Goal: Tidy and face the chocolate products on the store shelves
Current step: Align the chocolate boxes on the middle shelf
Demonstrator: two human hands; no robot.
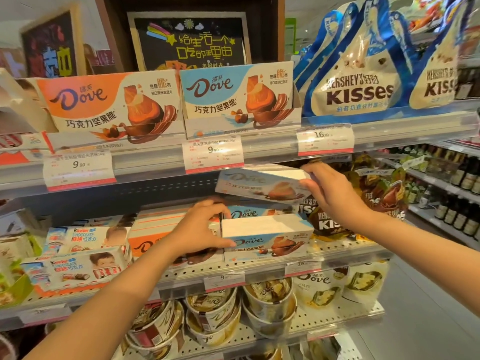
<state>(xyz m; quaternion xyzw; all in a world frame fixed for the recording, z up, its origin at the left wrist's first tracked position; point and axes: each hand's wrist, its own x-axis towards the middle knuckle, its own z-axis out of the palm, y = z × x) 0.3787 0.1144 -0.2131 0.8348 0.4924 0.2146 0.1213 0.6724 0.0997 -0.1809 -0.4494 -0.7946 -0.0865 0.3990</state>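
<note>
My right hand (335, 193) grips a blue box (262, 185) lifted above the middle shelf (337, 258); my left hand (200, 229) clasps the front box (267, 237) there. Next, I'd lower it squarely on top, label forward

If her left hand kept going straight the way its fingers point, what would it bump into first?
Probably nothing new: the left hand already touches the blue Dove box on the middle shelf. Pushed on, it would press into that box's left end.
</note>
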